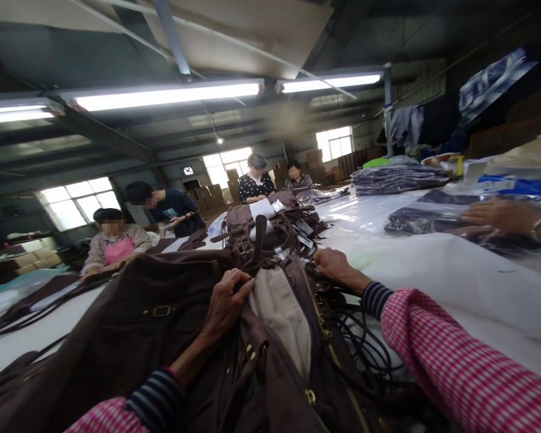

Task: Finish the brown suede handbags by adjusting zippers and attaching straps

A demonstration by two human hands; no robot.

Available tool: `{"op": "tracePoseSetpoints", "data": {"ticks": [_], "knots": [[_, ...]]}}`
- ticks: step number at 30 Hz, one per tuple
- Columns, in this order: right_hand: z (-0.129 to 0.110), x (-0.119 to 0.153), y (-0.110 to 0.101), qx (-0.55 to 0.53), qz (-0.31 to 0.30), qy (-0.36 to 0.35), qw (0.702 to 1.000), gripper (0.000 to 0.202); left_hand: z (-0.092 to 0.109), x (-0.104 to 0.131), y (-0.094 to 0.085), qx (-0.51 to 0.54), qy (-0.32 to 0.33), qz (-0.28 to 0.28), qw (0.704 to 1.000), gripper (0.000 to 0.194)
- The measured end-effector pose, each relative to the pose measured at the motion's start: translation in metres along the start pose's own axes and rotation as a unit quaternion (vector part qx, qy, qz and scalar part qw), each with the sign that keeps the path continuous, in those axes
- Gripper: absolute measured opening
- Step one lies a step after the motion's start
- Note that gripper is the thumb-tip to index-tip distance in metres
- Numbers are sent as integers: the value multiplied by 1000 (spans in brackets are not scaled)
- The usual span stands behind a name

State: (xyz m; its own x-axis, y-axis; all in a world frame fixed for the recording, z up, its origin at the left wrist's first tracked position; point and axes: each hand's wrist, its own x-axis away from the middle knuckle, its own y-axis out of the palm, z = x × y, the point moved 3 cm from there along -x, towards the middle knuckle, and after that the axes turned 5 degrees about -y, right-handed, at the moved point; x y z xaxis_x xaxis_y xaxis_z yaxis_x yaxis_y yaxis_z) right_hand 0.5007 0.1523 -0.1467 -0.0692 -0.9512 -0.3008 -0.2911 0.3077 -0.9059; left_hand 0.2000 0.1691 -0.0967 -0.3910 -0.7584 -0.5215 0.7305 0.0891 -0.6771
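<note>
A large dark brown bag [162, 337] with brass zips and buckles fills the near middle of the view. Its zip gapes, showing a pale lining [282, 313]. My left hand [225, 300] has its fingers closed on the brown edge beside that lining. At the far end of the bag, on the right, my right hand [336, 264] is closed round something dark at the opening's corner; what exactly it grips is too small to tell. Thin brown straps [365, 337] lie looped below my right wrist.
More brown bags with tags [270, 225] are piled just beyond. Another person's hand [500, 215] rests on plastic-wrapped dark items at the right. A stack of wrapped items [397, 175] stands farther back. Several people work across the white table [356, 210].
</note>
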Motion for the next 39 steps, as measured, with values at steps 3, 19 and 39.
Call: {"op": "tracePoseSetpoints", "data": {"ticks": [3,19,39], "knots": [[3,14,-29,12,61,13,998,20,1,1,0,0,0,-1,1000,27],[49,159,-74,-190,70,-17,979,11,0,-8,4,-33,12,-3,999,24],[13,193,-150,-310,184,-31,932,12,-2,-9,5,-26,17,-7,1000,32]]}}
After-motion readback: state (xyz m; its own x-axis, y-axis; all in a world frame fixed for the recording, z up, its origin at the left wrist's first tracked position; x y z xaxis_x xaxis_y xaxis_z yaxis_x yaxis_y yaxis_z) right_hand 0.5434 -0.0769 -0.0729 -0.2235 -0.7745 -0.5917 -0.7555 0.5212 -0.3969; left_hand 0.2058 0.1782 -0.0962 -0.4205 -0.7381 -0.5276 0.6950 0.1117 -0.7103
